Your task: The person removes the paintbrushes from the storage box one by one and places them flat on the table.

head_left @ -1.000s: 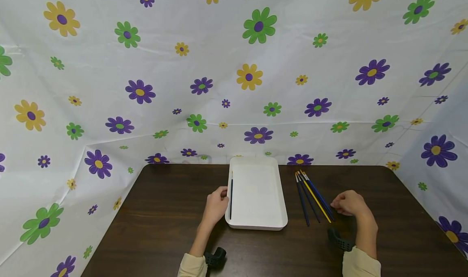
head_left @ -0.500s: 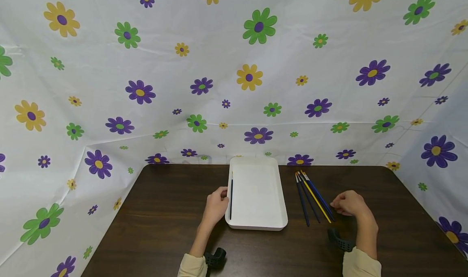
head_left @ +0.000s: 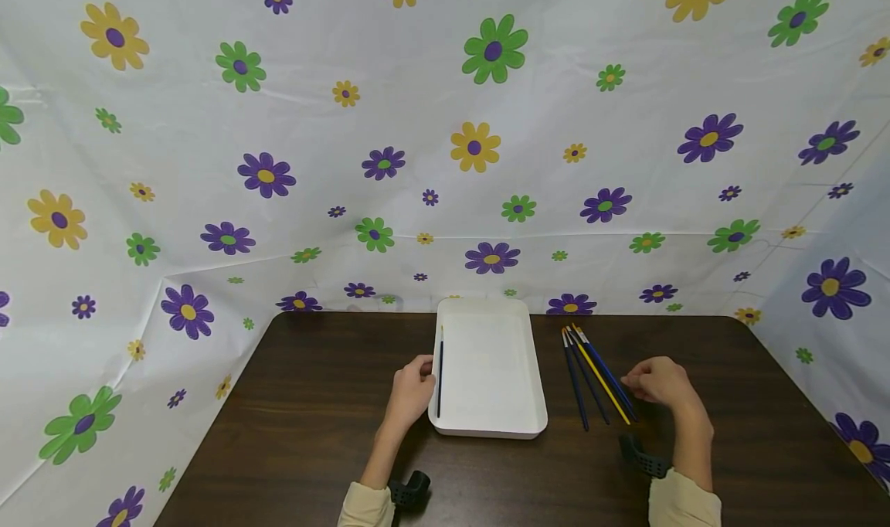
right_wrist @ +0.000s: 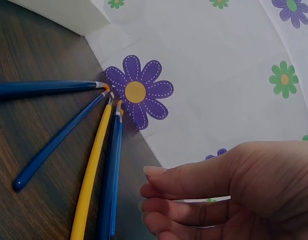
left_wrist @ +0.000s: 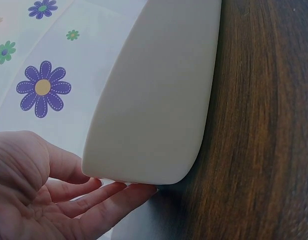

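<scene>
My left hand [head_left: 410, 392] grips the left side of a white rectangular tray [head_left: 494, 372], its thumb at the rim and its fingers along the outer wall in the left wrist view. Inside the tray, a thin dark paintbrush [head_left: 440, 372] lies along the left edge. To the right of several loose paintbrushes, my right hand [head_left: 660, 382] hovers with fingers loosely bent and nothing held. A yellow paintbrush [head_left: 602, 375] lies among blue ones, including a blue paintbrush [right_wrist: 59, 142] set apart in the right wrist view. Bristles point toward the far edge.
Everything rests on a dark wooden table [head_left: 320, 403]. A white cloth [head_left: 417, 125] with purple, green and yellow flowers rises behind the far edge and along the sides. Dark wrist mounts [head_left: 410, 490] sit on both forearms.
My right hand has shifted slightly left and away from me, closer over the rightmost blue brush. The left hand, the tray and the brushes stay where they were.
</scene>
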Tool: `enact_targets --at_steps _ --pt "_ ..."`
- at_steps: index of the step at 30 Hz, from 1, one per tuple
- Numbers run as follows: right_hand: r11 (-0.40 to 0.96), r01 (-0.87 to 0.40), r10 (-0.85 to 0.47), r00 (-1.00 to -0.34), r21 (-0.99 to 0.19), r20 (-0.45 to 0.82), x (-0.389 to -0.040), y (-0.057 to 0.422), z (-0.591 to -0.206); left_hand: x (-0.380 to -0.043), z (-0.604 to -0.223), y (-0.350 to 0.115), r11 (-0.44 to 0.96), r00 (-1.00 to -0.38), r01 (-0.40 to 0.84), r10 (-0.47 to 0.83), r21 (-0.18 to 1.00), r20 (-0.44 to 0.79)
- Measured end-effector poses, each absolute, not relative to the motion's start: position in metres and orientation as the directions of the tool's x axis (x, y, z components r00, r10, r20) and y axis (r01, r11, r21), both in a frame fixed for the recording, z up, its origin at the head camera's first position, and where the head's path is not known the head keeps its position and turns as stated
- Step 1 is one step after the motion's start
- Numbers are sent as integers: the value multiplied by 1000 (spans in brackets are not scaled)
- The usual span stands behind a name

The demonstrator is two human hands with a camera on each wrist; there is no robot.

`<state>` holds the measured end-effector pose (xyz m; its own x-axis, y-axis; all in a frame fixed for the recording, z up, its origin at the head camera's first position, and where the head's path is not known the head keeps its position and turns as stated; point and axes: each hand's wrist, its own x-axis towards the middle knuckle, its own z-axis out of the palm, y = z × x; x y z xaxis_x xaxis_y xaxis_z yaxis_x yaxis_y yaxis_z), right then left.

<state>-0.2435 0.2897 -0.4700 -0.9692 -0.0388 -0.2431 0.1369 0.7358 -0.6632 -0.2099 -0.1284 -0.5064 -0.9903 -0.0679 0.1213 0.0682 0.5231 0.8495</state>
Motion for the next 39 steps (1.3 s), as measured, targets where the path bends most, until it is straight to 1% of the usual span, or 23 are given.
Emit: enact_targets --at_steps 16,31,39 --pt "744 85 -60 -979 -663 -193 -244 278 -464 -209 -504 -127 522 -990 73 -64 850 124" --pt "726 41 -94 -983 -687 -158 -247 270 -464 -210 -506 -128 524 -991 68 -66 849 120" --pt "724 12 -120 -982 -690 -144 -249 257 -459 -209 -505 -128 523 -991 64 -64 850 114"
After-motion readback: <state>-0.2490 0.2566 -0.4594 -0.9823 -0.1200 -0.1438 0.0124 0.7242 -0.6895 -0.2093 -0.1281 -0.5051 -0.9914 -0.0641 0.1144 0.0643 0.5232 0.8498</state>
